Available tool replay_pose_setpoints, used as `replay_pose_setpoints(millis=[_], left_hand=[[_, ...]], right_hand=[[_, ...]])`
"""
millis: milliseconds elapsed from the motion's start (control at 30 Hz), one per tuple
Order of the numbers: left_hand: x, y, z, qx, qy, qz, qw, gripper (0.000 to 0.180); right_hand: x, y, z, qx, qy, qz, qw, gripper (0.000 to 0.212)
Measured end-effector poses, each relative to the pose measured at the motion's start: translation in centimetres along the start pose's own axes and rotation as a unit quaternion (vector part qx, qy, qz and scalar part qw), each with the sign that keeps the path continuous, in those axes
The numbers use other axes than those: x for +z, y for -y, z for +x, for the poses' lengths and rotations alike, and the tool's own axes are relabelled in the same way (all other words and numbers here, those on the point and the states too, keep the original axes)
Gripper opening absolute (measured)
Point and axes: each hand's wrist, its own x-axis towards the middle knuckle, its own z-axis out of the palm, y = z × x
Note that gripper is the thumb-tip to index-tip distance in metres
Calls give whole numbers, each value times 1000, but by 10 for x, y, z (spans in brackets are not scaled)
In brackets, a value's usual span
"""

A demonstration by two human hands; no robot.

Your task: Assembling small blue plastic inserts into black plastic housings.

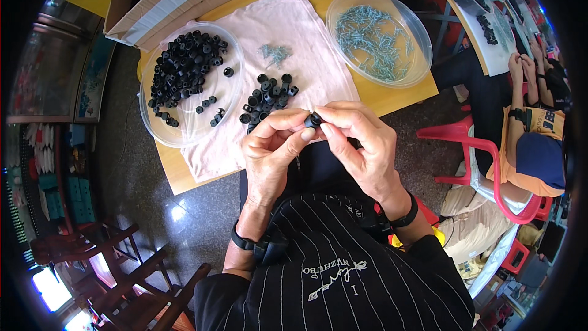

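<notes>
Head view, looking down: two bare hands meet just beyond the near edge of a wooden table point(392, 99). Left hand point(268, 159) pinches a small black part point(313, 120) between thumb and index finger; right hand point(370, 147) pinches the same part from the other side, its other fingers curled. The part sits between the fingertips, near a loose pile of black pieces point(267, 97) on a pale pink cloth point(309, 34). Beyond that pile lies a small heap of screws point(275, 55); a clear tray point(190, 132) of black pieces stands to the left, a clear tub point(418, 43) of screws to the right. Good handling here likely means a light, steady fingertip grip, both thumbs level, with the part's opening in sight
</notes>
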Motion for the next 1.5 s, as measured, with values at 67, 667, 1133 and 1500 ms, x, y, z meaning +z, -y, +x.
replay_pose_setpoints(millis=[67,667,1133,1500], left_hand=[[1,1,1,-6,-13,-6,1000,22],[1,7,-1,-78,-50,-68,993,19],[2,12,2,-71,-68,-67,993,17],[1,23,1,-93,-73,-103,988,17]], right_hand=[[2,1,1,-23,-3,-24,999,28],[-1,-17,3,-59,0,-68,996,31],[-3,-17,11,-76,17,-98,992,31],[0,-16,8,-93,-21,-132,987,28]])
